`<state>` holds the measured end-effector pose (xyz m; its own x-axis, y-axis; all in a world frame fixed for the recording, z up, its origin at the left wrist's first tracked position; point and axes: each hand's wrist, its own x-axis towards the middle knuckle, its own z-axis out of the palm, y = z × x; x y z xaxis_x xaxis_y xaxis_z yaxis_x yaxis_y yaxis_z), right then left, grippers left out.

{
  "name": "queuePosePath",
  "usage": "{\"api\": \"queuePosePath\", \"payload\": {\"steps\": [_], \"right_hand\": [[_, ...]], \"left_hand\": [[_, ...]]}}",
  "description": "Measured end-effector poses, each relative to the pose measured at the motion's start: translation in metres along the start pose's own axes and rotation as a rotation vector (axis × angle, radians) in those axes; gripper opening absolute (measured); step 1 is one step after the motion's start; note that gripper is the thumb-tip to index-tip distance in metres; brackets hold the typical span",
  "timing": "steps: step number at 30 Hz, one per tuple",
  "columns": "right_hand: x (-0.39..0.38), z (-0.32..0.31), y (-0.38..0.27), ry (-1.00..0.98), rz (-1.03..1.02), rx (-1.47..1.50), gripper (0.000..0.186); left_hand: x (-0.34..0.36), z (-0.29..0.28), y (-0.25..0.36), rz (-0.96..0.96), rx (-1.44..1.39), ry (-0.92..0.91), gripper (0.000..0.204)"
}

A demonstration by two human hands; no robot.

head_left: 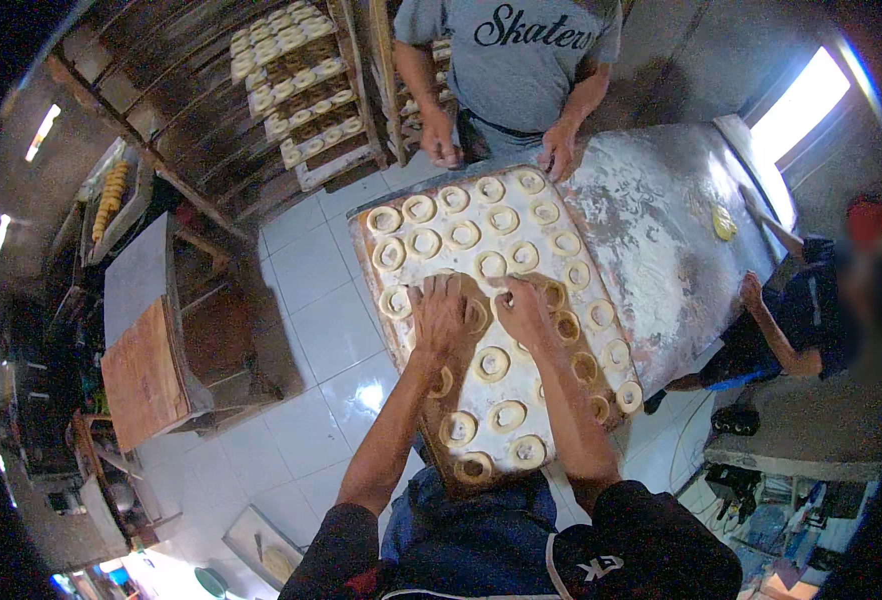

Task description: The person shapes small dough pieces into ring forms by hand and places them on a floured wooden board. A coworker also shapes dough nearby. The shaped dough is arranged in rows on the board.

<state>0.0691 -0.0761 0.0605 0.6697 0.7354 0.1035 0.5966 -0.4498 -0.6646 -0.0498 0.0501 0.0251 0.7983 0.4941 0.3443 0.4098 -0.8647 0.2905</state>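
the step in hand seems to be placing or shaping soft dough rings (478,265) on a floured board (476,395); the next move probably calls for a light touch, so that none is squashed. on the left hand (443,318), the fingers bend down, slightly parted, with a ring just beside them; on the right hand (524,312), they curl toward the thumb, near another ring. whether either pinches dough, i cannot tell.

Floured table (651,215) — a yellow lump (724,222), a board (471,398) of dough rings (479,364).
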Motion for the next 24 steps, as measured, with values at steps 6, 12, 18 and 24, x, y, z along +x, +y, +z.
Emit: {"api": "queuePosePath", "payload": {"steps": [6,12,18,24], "right_hand": [[-0.057,-0.012,-0.001,0.036,0.015,0.058,0.023],[-0.094,-0.027,-0.028,-0.031,-0.004,0.246,0.026],[-0.131,-0.064,-0.034,0.008,-0.006,0.289,0.027],[-0.154,-0.070,-0.018,0.133,-0.073,0.244,0.027]], "left_hand": [[-0.033,-0.028,-0.007,-0.326,0.137,0.061,0.039],[-0.026,-0.021,0.004,-0.311,0.075,0.020,0.041],[-0.038,-0.027,0.005,-0.408,0.043,0.087,0.044],[-0.056,-0.044,-0.001,-0.364,0.005,0.145,0.043]]}}
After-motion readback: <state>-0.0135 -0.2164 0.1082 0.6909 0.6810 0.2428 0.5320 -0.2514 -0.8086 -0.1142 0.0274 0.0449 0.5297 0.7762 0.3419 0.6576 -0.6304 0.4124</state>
